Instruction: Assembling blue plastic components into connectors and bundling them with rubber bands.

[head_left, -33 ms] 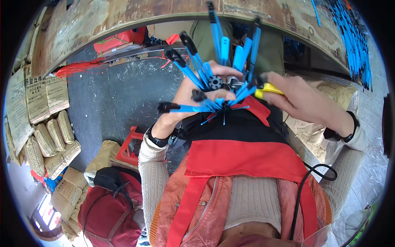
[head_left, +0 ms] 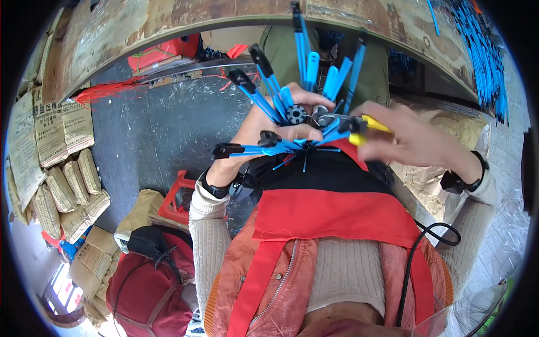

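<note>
- Nearest to us hangs our red apron (head_left: 337,216) over a pale knit sweater, with a black cable (head_left: 418,253) looping down at the right.
- At near left, a dark red bag (head_left: 149,283) sits on the floor beside stacked paper sacks (head_left: 67,191).
- Further out, our left hand (head_left: 264,126) is clamped around a small black hub (head_left: 296,114) from which blue rods with black tips (head_left: 269,84) fan out.
- Our right hand (head_left: 412,137) is closed on yellow-handled pliers (head_left: 359,124), whose nose touches the hub.
- We judge the pliers could slip off the hub under a hard squeeze and nip our left fingers, which lie just beside them.
- The loose rods could spring out of the bundle if our left grip eases.
- Farthest, the worn wooden table (head_left: 168,22) arcs above, with more blue rods (head_left: 483,62) at far right.
</note>
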`<state>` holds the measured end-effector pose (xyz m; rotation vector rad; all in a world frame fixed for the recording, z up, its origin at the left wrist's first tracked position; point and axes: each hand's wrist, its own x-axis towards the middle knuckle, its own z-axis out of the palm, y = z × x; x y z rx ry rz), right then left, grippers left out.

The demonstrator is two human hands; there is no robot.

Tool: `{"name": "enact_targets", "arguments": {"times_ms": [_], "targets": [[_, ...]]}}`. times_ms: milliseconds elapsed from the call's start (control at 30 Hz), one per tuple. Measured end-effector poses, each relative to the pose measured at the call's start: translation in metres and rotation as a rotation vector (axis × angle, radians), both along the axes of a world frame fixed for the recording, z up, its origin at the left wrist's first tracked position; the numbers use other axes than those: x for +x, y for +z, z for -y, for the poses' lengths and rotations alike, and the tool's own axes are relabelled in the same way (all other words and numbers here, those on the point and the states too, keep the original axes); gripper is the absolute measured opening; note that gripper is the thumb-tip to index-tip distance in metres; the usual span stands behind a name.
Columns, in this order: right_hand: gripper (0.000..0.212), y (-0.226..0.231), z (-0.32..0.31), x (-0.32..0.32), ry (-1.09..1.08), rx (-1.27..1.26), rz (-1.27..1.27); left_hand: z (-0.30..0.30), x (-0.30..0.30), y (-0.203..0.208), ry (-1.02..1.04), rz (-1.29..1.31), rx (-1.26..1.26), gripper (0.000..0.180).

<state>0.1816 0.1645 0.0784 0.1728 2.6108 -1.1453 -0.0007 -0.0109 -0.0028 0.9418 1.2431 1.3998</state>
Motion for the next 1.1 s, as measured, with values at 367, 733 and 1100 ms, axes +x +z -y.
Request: {"name": "enact_targets", "arguments": {"times_ms": [367, 733, 1100], "targets": [[0.026, -0.008, 0.01, 0.006, -0.032, 0.457, -0.252, 0.003, 0.004, -0.004, 0.045, 0.136, -0.021, 0.035], [0.027, 0.024, 0.01, -0.011, -0.272, -0.598, 0.755, 0.009, 0.005, -0.004, -0.128, -0.082, 0.071, 0.027], [0.039, 0.063, 0.022, 0.008, -0.024, 0.083, 0.414, 0.01, 0.016, 0.017, -0.159, -0.126, 0.052, 0.029]]}}
